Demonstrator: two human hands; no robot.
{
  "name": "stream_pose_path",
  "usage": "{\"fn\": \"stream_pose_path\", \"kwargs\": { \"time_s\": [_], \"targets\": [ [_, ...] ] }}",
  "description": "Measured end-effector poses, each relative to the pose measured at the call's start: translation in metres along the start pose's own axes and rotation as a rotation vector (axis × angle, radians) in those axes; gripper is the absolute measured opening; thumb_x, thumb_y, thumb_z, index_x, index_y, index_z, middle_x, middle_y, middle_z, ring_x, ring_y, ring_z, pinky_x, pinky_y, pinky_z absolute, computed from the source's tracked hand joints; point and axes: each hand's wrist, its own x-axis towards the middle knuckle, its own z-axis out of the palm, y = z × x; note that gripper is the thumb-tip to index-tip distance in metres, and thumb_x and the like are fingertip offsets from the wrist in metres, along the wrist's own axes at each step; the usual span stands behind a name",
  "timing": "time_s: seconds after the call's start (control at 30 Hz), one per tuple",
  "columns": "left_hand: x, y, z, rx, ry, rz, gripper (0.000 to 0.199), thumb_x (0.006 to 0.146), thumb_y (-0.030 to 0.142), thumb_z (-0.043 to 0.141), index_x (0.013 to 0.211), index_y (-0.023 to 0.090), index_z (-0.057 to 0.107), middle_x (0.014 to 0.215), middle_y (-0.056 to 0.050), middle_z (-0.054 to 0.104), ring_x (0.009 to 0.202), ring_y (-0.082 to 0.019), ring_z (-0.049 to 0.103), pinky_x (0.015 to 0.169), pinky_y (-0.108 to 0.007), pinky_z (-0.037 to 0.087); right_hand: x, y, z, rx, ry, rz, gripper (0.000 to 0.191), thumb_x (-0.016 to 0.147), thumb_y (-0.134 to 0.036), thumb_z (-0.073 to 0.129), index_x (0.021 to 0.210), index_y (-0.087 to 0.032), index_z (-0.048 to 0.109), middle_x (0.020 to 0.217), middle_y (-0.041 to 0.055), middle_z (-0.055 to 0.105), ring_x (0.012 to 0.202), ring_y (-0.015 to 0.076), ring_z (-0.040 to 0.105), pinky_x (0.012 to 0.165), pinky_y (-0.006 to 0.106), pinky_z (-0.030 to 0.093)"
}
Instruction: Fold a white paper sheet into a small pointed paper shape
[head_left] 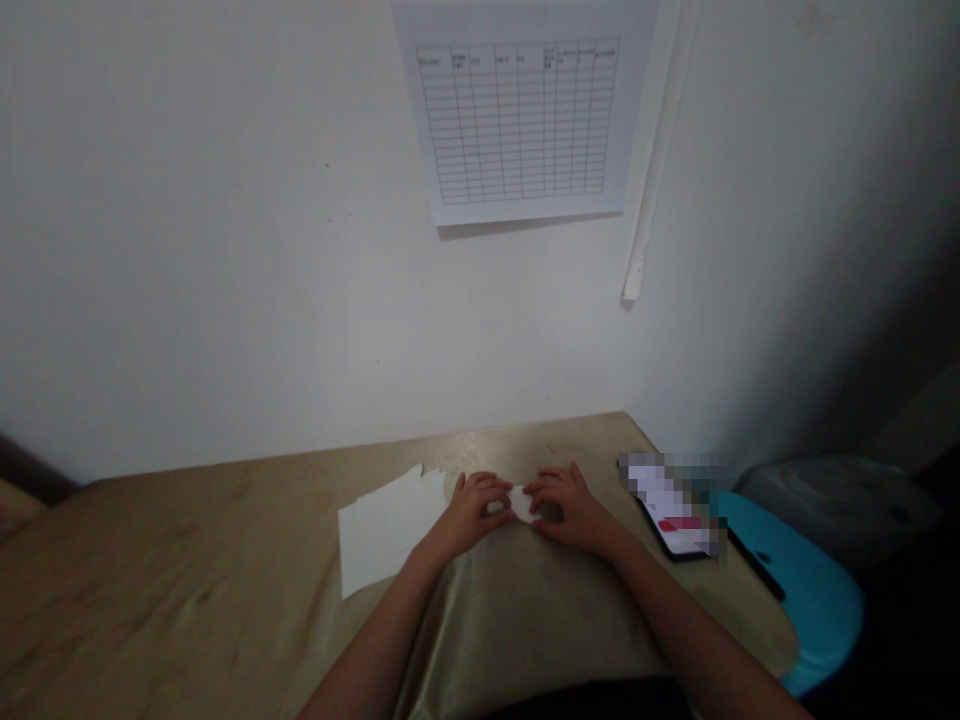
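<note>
On the table [225, 560], left hand [480, 502] and right hand [567, 505] pinch a slip [522, 504] at opposite edges; judged light, easily creased, best held there.

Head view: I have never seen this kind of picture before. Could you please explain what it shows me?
There is no machine here, only a person's bare hands. The camera sits on that person's head, looking forward and down, so the forearms enter from below. The left hand and right hand hold a small white piece, apparently paper, between them. On the brownish table, white paper with a ragged edge lies beside the left hand; a phone, partly blurred out, lies further right. A printed chart hangs on the wall.
</note>
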Motion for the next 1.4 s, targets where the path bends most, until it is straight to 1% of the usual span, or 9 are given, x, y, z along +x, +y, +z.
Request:
{"fn": "stream_pose_path", "kwargs": {
  "time_s": [0.17,0.3,0.4,0.53,0.7,0.87,1.1,1.27,1.4],
  "targets": [
    [0.006,-0.004,0.01,0.038,0.043,-0.007,0.014,0.091,0.038,0.064,0.096,0.029,0.073,0.126,-0.001,0.069,0.128,-0.023,0.05,0.117,-0.051,0.023,0.002,-0.004,0.0,-0.019,0.0,0.021,0.012,0.082,-0.036,0.07,0.089,-0.027,0.071,0.127,0.0016,0.067,0.135,0.0285,0.043,0.118,0.063,0.001],
    [0.011,-0.006,0.015,0.059,0.077,0.001,0.014,0.092,0.035,0.063,0.1,0.029,0.072,0.119,-0.002,0.071,0.124,-0.022,0.052,0.114,-0.047,0.029,0.002,-0.004,0.003,-0.03,0.011,0.02,0.01,0.087,-0.035,0.064,0.09,-0.027,0.071,0.127,0.0015,0.067,0.133,0.0267,0.045,0.118,0.062,0.003],
    [0.012,-0.005,0.015,0.05,0.082,-0.012,0.016,0.092,0.035,0.061,0.103,0.028,0.07,0.115,-0.002,0.071,0.121,-0.022,0.054,0.112,-0.047,0.03,0.003,-0.003,0.005,-0.019,0.02,0.027,0.01,0.088,-0.031,0.061,0.09,-0.027,0.07,0.126,0.001,0.068,0.131,0.0249,0.047,0.118,0.061,0.003],
    [0.012,0.0,0.014,0.053,0.083,-0.035,0.017,0.093,0.034,0.058,0.104,0.027,0.069,0.115,-0.003,0.069,0.121,-0.023,0.053,0.114,-0.05,0.027,0.003,-0.003,0.006,-0.01,0.022,0.04,0.01,0.088,-0.028,0.06,0.089,-0.026,0.07,0.127,0.0013,0.067,0.13,0.0239,0.047,0.118,0.061,0.003],
    [0.012,0.008,0.014,0.093,0.1,-0.096,0.014,0.092,0.031,0.057,0.1,0.028,0.068,0.116,-0.002,0.068,0.122,-0.025,0.051,0.116,-0.059,0.018,0.005,-0.002,0.008,-0.022,0.027,0.06,0.01,0.087,-0.027,0.059,0.089,-0.025,0.069,0.127,0.0021,0.066,0.131,0.0237,0.047,0.118,0.061,0.001],
    [0.014,0.011,0.014,0.122,0.098,-0.11,0.012,0.091,0.031,0.059,0.097,0.028,0.069,0.115,-0.001,0.068,0.121,-0.025,0.051,0.115,-0.058,0.019,0.004,-0.001,0.009,-0.005,0.048,0.062,0.01,0.086,-0.025,0.06,0.093,-0.025,0.067,0.127,0.0023,0.066,0.13,0.0237,0.047,0.119,0.06,0.002],
    [0.014,0.013,0.017,0.153,0.092,-0.127,0.013,0.092,0.032,0.058,0.099,0.029,0.068,0.117,-0.002,0.067,0.122,-0.025,0.049,0.115,-0.061,0.016,0.005,-0.001,0.009,-0.021,0.042,0.078,0.019,0.086,-0.023,0.06,0.104,-0.027,0.064,0.127,0.0026,0.065,0.132,0.0242,0.043,0.118,0.054,0.013],
    [0.015,0.013,0.021,0.179,0.106,-0.115,0.011,0.092,0.029,0.058,0.098,0.029,0.068,0.115,-0.001,0.067,0.121,-0.025,0.05,0.115,-0.064,0.012,0.005,-0.001,0.01,-0.052,0.025,0.068,0.015,0.088,-0.023,0.058,0.1,-0.028,0.066,0.127,0.0004,0.064,0.131,0.024,0.043,0.118,0.055,0.009],
    [0.014,0.014,0.021,0.214,0.108,-0.113,0.011,0.093,0.029,0.057,0.098,0.029,0.067,0.115,-0.002,0.066,0.121,-0.025,0.05,0.115,-0.065,0.012,0.005,-0.001,0.01,-0.076,0.019,0.066,0.018,0.088,-0.023,0.056,0.1,-0.029,0.068,0.129,0.0009,0.063,0.132,0.0245,0.043,0.118,0.057,0.008]
  ]
}}
